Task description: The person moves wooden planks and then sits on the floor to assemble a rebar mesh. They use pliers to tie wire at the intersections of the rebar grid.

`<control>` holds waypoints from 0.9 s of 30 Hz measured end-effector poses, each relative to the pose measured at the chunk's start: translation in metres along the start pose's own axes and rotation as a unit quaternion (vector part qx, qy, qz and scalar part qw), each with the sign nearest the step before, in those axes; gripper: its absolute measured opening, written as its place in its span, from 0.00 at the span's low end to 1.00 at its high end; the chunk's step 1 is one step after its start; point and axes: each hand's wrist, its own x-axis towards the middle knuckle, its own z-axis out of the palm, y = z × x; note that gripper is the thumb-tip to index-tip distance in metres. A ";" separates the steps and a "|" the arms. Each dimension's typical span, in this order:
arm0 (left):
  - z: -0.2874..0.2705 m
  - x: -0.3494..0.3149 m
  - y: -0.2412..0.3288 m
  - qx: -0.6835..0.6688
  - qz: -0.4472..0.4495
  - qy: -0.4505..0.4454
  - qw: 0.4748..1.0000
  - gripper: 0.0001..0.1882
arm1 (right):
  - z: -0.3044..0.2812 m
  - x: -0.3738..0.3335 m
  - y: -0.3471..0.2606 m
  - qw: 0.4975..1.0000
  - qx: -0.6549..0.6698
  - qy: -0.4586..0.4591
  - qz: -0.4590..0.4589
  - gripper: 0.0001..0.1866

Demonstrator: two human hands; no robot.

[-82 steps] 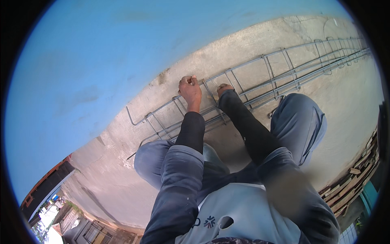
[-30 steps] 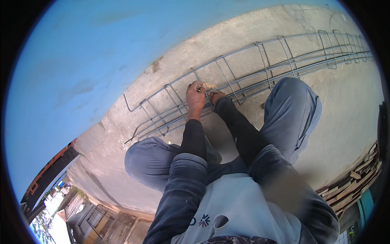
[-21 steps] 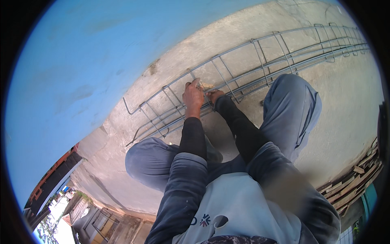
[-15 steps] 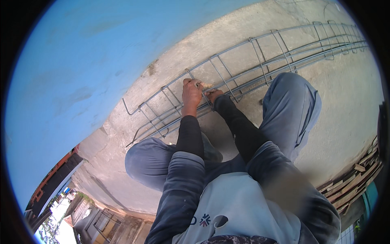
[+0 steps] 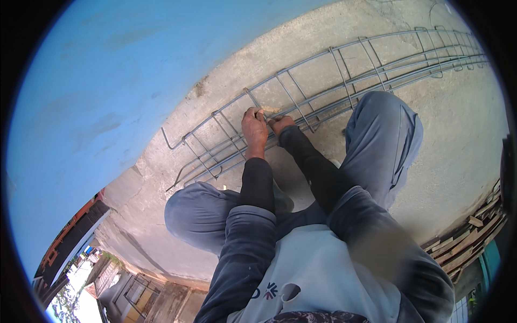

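A long rebar cage [image 5: 302,98] of grey steel bars with rectangular stirrups lies on the concrete floor, stretching from the left toward the far right. My left hand [image 5: 254,131] is closed at one of its stirrups, fingertips pinched against the steel near the inner long bars. Close beside it, my right hand [image 5: 281,124] is closed too, knuckles up, low by the same bars. Whatever is between the right fingers is hidden. A small tan patch shows just beyond the fingertips; I cannot tell what it is.
A blue wall [image 5: 107,81] rises along the far left side of the concrete floor [image 5: 436,145]. My bent knees flank my arms, close to the cage. Stacked wood strips [image 5: 468,242] lie at the lower right. Bent bar ends stick out at the cage's left end.
My right hand has come up a little from among the bars, and its knuckles show more. The left hand has turned slightly and stays at the same stirrup.
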 end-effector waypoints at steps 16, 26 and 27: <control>0.024 -0.041 0.001 -0.102 0.042 0.107 0.988 0.04 | 0.000 0.007 -0.007 0.993 -0.103 0.061 0.007 0.18; 0.044 -0.049 0.005 -0.459 -0.132 0.169 0.862 0.05 | -0.001 0.014 -0.003 0.998 -0.058 0.013 -0.009 0.14; 0.042 -0.048 0.002 -0.411 -0.127 0.163 0.888 0.04 | -0.004 0.011 -0.004 0.999 -0.042 -0.006 -0.010 0.14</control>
